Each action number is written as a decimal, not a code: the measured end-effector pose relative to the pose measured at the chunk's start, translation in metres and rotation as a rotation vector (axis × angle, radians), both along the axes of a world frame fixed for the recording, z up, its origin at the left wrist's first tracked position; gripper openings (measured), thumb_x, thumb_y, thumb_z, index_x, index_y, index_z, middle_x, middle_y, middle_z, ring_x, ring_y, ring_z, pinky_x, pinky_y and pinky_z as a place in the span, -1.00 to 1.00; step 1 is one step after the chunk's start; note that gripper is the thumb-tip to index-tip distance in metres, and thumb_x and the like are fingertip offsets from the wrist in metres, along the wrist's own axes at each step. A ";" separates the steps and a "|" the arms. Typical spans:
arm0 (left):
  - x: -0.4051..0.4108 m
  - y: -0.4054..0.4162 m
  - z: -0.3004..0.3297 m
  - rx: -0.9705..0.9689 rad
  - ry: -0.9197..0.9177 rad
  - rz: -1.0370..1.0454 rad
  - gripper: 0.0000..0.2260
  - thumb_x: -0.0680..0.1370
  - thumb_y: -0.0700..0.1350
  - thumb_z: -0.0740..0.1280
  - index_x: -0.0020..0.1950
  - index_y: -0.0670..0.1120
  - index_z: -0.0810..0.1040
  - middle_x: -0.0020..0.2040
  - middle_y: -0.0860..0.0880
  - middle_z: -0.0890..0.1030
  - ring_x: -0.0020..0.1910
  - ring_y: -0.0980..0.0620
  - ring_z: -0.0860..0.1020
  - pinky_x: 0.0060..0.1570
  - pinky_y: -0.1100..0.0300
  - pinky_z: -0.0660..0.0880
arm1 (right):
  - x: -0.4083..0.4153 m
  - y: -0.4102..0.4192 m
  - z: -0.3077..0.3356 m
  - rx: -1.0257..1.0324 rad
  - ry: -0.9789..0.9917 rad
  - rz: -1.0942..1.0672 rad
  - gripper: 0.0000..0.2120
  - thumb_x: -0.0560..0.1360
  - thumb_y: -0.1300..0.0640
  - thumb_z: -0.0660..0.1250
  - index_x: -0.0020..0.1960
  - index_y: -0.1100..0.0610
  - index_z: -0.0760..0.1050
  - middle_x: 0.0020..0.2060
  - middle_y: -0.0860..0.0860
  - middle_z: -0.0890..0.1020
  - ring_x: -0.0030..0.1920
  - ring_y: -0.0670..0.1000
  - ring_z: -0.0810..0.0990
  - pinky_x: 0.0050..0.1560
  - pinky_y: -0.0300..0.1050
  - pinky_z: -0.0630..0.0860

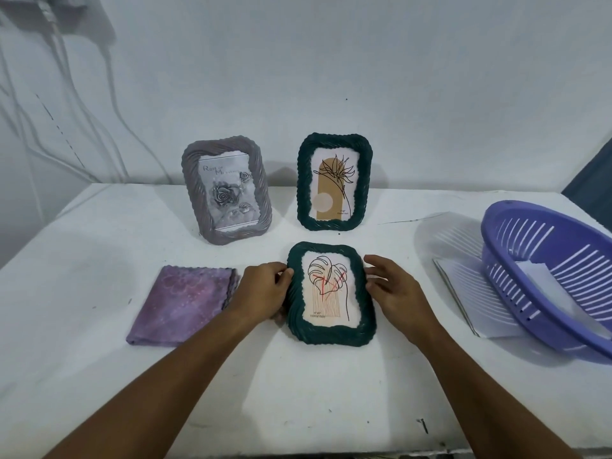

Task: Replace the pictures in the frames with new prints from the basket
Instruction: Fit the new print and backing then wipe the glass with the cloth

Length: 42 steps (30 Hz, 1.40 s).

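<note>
I have both hands on the near green frame (331,294), which lies face-up on the white table (99,376). My left hand (265,289) grips its left edge, thumb on top of the rim, fingers curled under. My right hand (394,289) sits at the right edge, fingers loosely curled against the rim; I can't tell if they wrap under it. The frame's picture is a line-drawn leaf with red strokes.

Just left of my left hand: folded purple cloth (185,303), flat on the table. Beyond my hands, two frames stand upright against the wall side: grey frame (227,190) with a rose print ahead-left, far green frame (334,182) with a flower drawing straight ahead. Well right of my right hand: purple slotted basket (549,276), tilted, with white prints (538,273) inside. More white sheets (470,293) lie flat under its near-left side.
</note>
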<state>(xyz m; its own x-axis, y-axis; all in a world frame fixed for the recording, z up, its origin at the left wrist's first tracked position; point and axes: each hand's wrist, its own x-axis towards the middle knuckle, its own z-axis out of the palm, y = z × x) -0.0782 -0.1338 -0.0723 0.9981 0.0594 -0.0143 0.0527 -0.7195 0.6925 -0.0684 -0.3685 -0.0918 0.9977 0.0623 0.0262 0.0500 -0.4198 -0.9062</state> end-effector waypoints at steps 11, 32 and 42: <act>0.003 -0.002 -0.005 0.230 -0.029 -0.003 -0.73 0.61 -0.05 0.18 0.03 -0.16 0.61 -0.20 -0.12 0.66 -0.27 -0.08 0.57 -0.20 0.12 0.52 | 0.002 0.003 -0.001 -0.051 0.010 -0.003 -0.62 0.51 0.33 0.28 0.29 0.10 0.44 0.10 -0.07 0.55 0.07 -0.09 0.53 0.08 -0.34 0.47; -0.018 0.045 0.005 0.736 0.126 0.220 -0.73 0.47 -0.09 0.34 0.13 -0.14 0.47 0.08 -0.12 0.48 0.05 -0.09 0.47 -0.18 0.11 0.32 | 0.003 0.012 -0.001 -0.221 -0.077 -0.058 -0.68 0.51 0.21 0.28 0.26 0.09 0.46 0.20 0.01 0.52 0.12 -0.03 0.49 0.08 -0.22 0.43; 0.001 -0.027 0.090 -0.305 -0.008 0.120 -0.67 0.58 0.06 0.22 -0.27 -0.13 0.51 -0.38 -0.06 0.54 -0.39 0.03 0.50 -0.34 0.15 0.46 | -0.024 0.044 0.043 0.414 0.036 0.140 -0.81 0.58 0.07 0.24 0.16 -0.04 0.53 0.03 -0.06 0.65 0.05 -0.02 0.63 0.08 -0.09 0.57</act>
<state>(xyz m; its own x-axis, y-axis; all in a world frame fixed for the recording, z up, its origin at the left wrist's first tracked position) -0.0768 -0.1603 0.0173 0.9844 0.1708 -0.0421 0.1187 -0.4681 0.8756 -0.0922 -0.3246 -0.0488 0.9811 0.1888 0.0434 0.0464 -0.0118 -0.9989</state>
